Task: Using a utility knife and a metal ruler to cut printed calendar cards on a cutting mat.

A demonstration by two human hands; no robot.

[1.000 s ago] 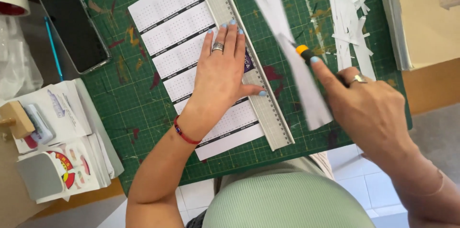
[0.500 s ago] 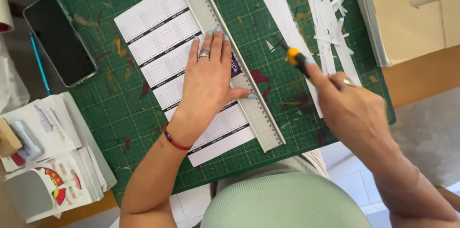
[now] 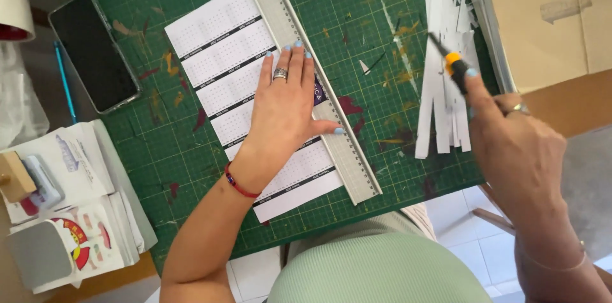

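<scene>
Both hands shifted, right hand lifted knife rightward

Bare arms; left hand with silver ring, red wrist cord, pale blue nails; ringed right hand; mint ribbed top

A long metal ruler is lying diagonally over a white printed sheet; an orange-collared craft knife is pointing up-left above paper strips.

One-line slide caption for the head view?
Left hand pins a metal ruler over a printed sheet on a green cutting mat; right hand holds a craft knife.
</scene>
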